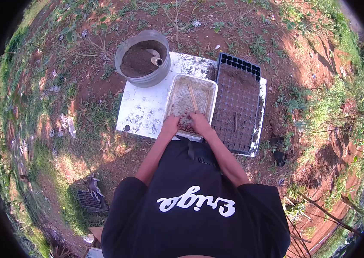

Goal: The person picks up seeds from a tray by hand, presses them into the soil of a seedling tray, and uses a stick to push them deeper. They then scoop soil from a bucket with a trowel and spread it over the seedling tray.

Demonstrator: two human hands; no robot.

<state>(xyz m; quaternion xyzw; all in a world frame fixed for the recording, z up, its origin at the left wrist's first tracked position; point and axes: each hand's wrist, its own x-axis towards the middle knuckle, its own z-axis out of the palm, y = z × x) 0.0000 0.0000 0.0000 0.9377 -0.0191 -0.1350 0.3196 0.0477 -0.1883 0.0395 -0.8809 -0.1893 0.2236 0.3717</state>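
Note:
A shallow, light-coloured rectangular tray [214,92] lies in front of my body, its inside dusted with soil. Small reddish-brown seed-like pieces [186,125] are gathered at its near end, between my hands. My left hand [171,123] is bent over the near left side of the tray, fingers curled in toward the pieces. From the right, my right hand [200,122] reaches into the tray with its fingers bent together. Whatever is in the fingers is too small to make out. A flat wooden stick [193,96] lies in the tray, its lower end close to my right hand.
Beside the tray, a black seedling tray [239,101] has many soil-filled cells and a thin stick [235,122] on top. A grey bucket [143,79] of soil holds a pale scoop-like object [156,60]. All rest on a white board [141,107]. Another seedling tray [89,200] is on the ground.

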